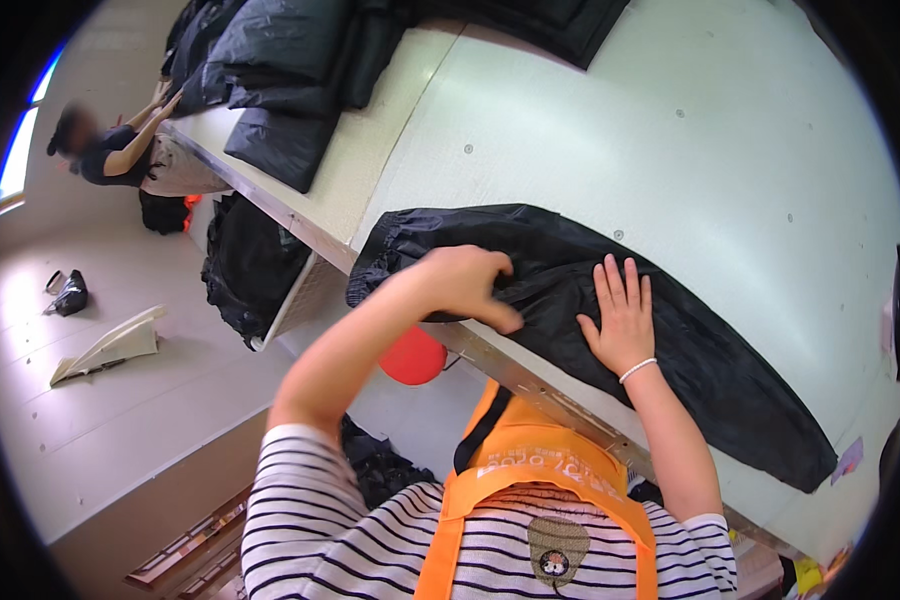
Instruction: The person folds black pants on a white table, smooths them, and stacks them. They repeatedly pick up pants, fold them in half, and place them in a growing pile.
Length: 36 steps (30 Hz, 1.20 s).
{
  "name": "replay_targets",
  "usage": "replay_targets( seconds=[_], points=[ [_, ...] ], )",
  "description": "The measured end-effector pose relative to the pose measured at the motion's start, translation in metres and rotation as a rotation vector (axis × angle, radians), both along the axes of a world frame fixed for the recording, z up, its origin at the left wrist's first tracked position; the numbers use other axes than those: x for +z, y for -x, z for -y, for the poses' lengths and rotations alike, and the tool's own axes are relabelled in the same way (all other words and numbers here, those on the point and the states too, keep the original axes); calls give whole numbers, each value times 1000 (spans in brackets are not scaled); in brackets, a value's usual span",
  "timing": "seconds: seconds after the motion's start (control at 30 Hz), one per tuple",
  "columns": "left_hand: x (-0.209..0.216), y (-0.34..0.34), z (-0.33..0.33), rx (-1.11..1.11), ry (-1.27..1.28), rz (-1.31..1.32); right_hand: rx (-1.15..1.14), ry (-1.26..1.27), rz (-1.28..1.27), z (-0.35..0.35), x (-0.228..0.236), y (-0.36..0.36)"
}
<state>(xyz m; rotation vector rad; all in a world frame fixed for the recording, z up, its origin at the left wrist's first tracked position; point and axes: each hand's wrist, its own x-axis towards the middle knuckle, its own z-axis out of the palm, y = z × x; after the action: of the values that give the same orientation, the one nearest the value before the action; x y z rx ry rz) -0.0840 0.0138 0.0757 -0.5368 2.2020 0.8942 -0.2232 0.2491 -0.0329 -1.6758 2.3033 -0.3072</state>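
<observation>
Black pants (670,330) of thin, slightly shiny cloth lie lengthwise along the near edge of the white table, with a gathered elastic end (375,255) at the left. My left hand (470,285) is over the cloth near that end, its thumb apart from its curved fingers. It is slightly blurred and grips no cloth that I can see. My right hand (622,318), with a white bracelet at the wrist, lies flat on the middle of the pants, fingers stretched out. Wrinkles run through the cloth between the two hands.
Black folded garments (280,60) are piled at the table's far left, with more black cloth (540,20) at the far edge. A basket (290,300) of black cloth and a red round seat (413,356) are below the table. Another person (120,155) works at far left.
</observation>
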Motion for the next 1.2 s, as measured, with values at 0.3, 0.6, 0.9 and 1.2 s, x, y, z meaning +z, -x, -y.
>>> replay_targets(
  seconds=[0.3, 0.6, 0.9, 1.2],
  points=[
    [-58, -187, 79, 997, -288, -623, 4, -10, -15, 4, 5, -2],
    [-13, -83, 67, 1509, 168, -982, -7, -28, -10, 3, 5, 0],
    [-99, -118, 102, 682, 1177, -629, -18, 68, 29, 0, -1, -1],
    [-115, 30, -137, -83, 546, -634, -210, 515, 499, -42, 3, 20]
  ],
)
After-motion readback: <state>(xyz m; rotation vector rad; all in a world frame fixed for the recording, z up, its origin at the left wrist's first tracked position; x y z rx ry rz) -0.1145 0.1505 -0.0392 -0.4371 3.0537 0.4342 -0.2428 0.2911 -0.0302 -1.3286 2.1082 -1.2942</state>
